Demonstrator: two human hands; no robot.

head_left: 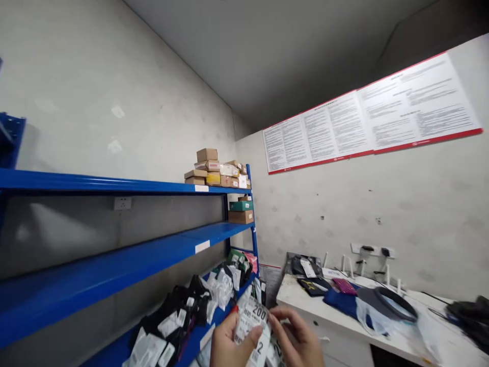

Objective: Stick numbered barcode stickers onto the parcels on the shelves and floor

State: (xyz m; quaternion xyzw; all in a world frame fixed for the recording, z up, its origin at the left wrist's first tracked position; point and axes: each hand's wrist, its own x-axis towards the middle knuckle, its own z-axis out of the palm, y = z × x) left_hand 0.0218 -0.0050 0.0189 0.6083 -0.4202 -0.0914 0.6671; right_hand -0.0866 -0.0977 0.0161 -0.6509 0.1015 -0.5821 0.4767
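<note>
evidently, the step in hand is handling the printed labels (250, 326), and it seems best done by keeping them flat, gripping near the edges so no thumb hides the print, and easing gently, since such thin pieces could crease or tear. the left hand (229, 340) is closed on them, its thumb across the face; the right hand (296, 337) is half curled, fingertips at their right edge, though whether it pinches cannot be told. the labels are low in view between the hands, before the gap between the blue shelf (153, 255) and the white worktop (296, 293). they look white with bold black characters, "200" near the top; the finer print is blurred.
</note>
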